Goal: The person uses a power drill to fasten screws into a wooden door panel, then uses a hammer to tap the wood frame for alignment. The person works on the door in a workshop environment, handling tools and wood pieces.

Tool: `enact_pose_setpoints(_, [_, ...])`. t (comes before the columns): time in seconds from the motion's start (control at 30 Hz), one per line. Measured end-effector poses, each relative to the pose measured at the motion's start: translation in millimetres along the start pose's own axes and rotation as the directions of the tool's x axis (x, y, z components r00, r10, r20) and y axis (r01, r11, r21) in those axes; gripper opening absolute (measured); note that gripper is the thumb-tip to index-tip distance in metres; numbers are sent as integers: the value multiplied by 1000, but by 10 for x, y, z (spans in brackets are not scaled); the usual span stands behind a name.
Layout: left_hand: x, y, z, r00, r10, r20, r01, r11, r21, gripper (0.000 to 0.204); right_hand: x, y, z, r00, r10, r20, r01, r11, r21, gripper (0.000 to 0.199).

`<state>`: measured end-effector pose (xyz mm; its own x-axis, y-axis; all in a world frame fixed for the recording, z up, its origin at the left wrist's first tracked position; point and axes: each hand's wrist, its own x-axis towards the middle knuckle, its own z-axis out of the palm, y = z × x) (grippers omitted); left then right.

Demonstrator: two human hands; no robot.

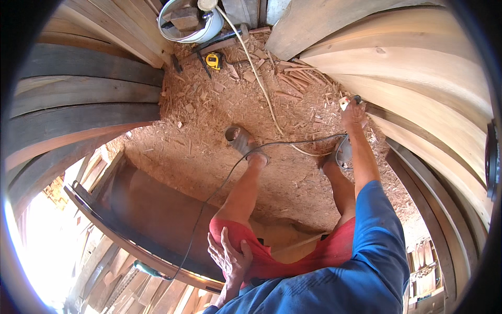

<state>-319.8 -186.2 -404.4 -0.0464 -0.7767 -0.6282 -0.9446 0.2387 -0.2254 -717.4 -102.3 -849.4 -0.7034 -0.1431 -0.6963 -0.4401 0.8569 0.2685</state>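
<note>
Fingers spread, my left hand (230,256) rests on the left leg of my red shorts (308,259) and holds nothing. My right arm reaches far out to the right. Closed low beside the pale boards (402,68), my right hand (355,118) grips a small white object with a dark end (344,102). It is too small and partly covered for me to tell its kind. A dark cord (219,183) and a whitish cord (256,73) meet near my right foot; whether either runs into the hand is unclear.
Dark planks (89,97) stand at the left. A white bucket (209,34) with wood blocks and a yellow tape measure (213,60) are at the far side. Wood shavings and offcuts (298,81) litter the ground. A green-handled tool (147,269) lies at the lower left, by the dark cord.
</note>
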Motion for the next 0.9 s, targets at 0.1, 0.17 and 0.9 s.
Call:
enact_pose_setpoints(0.1, [-24,-15,42,1000,2,-19,-2,1000,-4,70,0,-54,36,996,-84,17,84,996,2,45])
enact_pose_setpoints(0.17, [-17,-27,37,999,29,-26,-29,1000,-1,70,14,10,100,992,-126,-3,126,992,24,40])
enact_pose_setpoints(0.9, [-253,-233,112,984,178,-4,-178,982,-57,64,-2827,922,-1843,875,-195,-443,407,791,457,63])
